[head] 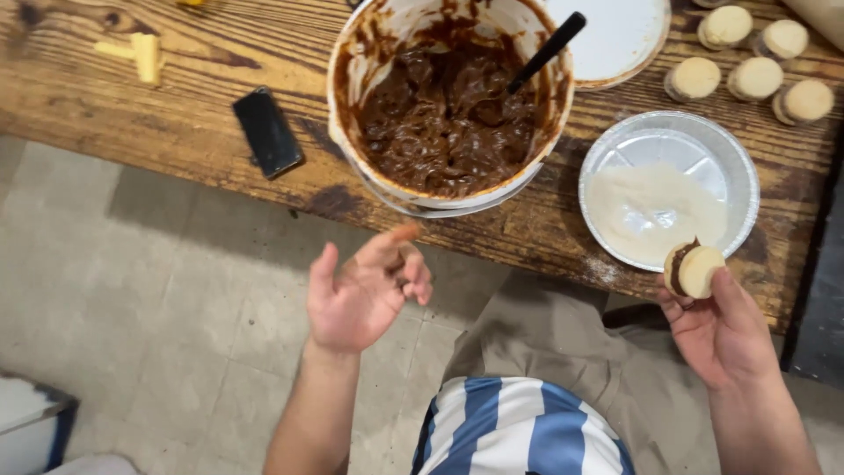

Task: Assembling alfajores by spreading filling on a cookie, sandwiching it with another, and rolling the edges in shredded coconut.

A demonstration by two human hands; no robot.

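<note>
Head view first, nearest to me: a blue-and-white striped shirt [519,431] and tan trousers [563,343] at the bottom of the frame, over a grey tiled floor [149,290]. Just above that I see my left hand [360,295] raised palm-up in front of the desk edge, its grip open and empty, fingers loosely curled, with brown smears on the fingertips [406,234]. My right hand [716,330] has its grip closed lightly on a round sandwich cookie [694,268], pale with chocolate filling around its side, held at the near rim of a foil pan [743,167] that contains white shredded coconut [651,211]. Further in, on the wooden desk [176,123], a large white bucket [338,132] of chocolate cream stands left of the pan, a black utensil handle [547,51] sticking out of it. A dark phone [267,132] lies left of the bucket. Beyond the pan, five more pale sandwich cookies [756,77] sit in a cluster beside a white lid [615,35]. Yellowish sticks [141,54] lie at the far left.
</note>
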